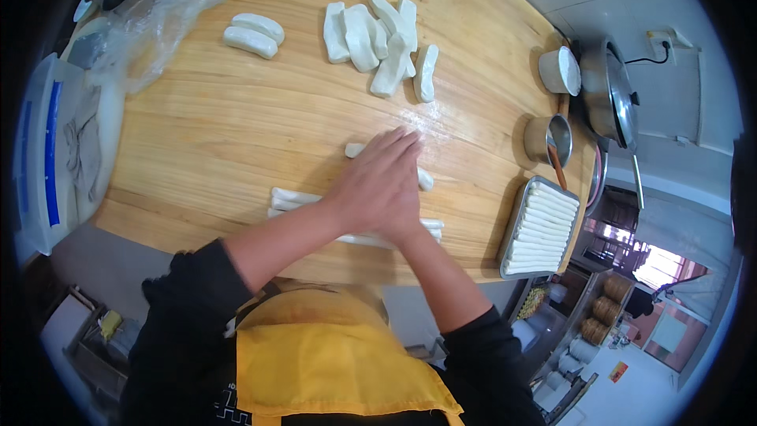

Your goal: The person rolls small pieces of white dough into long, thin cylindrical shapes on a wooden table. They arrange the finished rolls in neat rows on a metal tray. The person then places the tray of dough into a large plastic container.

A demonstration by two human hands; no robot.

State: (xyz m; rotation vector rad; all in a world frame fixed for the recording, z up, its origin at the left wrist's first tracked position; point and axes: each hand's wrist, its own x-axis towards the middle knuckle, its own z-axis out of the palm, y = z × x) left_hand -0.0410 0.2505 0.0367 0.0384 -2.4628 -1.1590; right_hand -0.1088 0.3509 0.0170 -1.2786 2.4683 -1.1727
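My left hand [369, 180] lies flat and lapped over my right hand [408, 207], fingers stretched toward the far side of the wooden worktable. Under both hands is a dough roll [424, 178]; only its two ends show, and the palms hide the middle. Between my forearms and the table's near edge lie several long, thin dough strips [295, 196], partly covered by my hands and left arm. Beyond my fingertips rests a loose pile of flattened dough pieces [359, 35], with a single dough piece [426, 74] just right of it. Neither hand grips anything.
Two dough logs [251, 38] and crumpled plastic film [183, 6] are at the far left. On the right stand a metal tray [507, 254] of dough strips, a metal pot [538, 139] with a wooden-handled tool, a white tub [556, 69] and a lidded pan [603, 92].
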